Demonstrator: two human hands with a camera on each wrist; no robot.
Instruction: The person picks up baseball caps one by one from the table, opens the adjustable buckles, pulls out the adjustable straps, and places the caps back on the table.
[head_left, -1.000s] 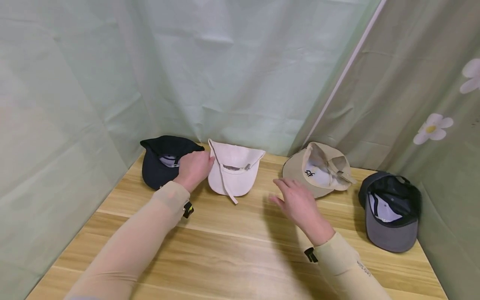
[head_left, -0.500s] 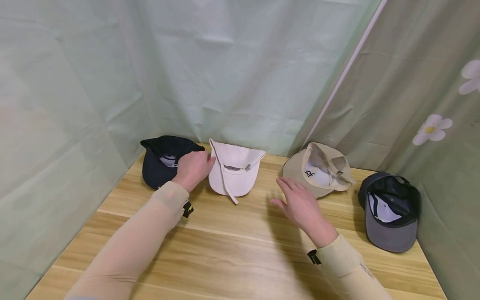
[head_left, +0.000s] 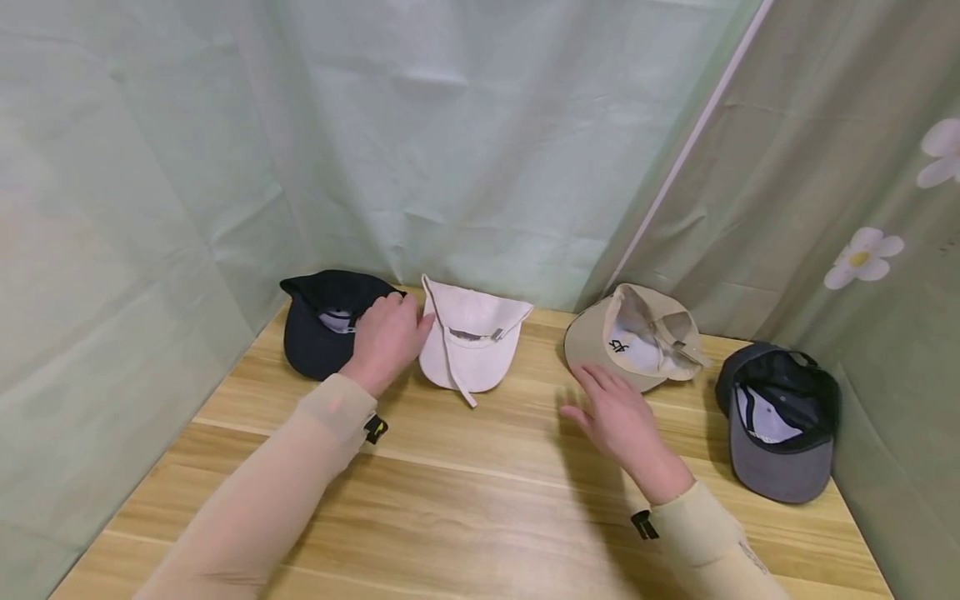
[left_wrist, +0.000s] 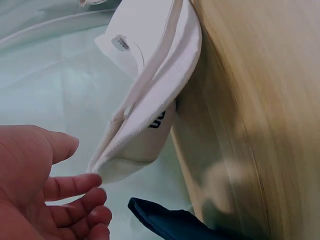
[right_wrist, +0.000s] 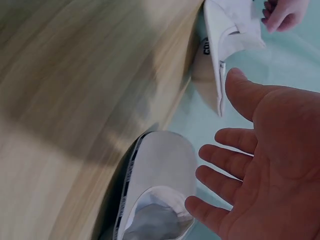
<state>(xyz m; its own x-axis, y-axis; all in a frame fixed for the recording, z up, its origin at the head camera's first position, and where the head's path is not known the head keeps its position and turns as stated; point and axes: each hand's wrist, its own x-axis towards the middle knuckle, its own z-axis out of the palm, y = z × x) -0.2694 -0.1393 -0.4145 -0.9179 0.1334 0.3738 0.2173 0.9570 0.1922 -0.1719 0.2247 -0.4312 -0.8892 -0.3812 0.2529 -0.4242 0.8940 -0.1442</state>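
Note:
In the head view my left hand [head_left: 386,337] is between a black cap [head_left: 311,346] and a white cap [head_left: 487,367] whose loose strap hangs over its brim. The left wrist view shows thumb and fingers apart, the fingertips right at the edge of the white cap [left_wrist: 150,85] and nothing in the grasp. My right hand [head_left: 618,421] is held over the table, relaxed, its fingers overlapping the brim of a beige cap [head_left: 588,333]. Seen from the right wrist, that palm faces the beige cap [right_wrist: 167,155] with fingers spread. The caps lie with their insides showing.
At the far right of the wooden table [head_left: 465,492] sits a dark cap with a grey brim [head_left: 783,475]. Pale green curtains [head_left: 465,150] rise behind the row of caps and at both sides.
My right hand has shifted right and slightly toward me, now overlapping the beige brim. The left hand's fingers have loosened, and the white cap has moved very slightly to the right.

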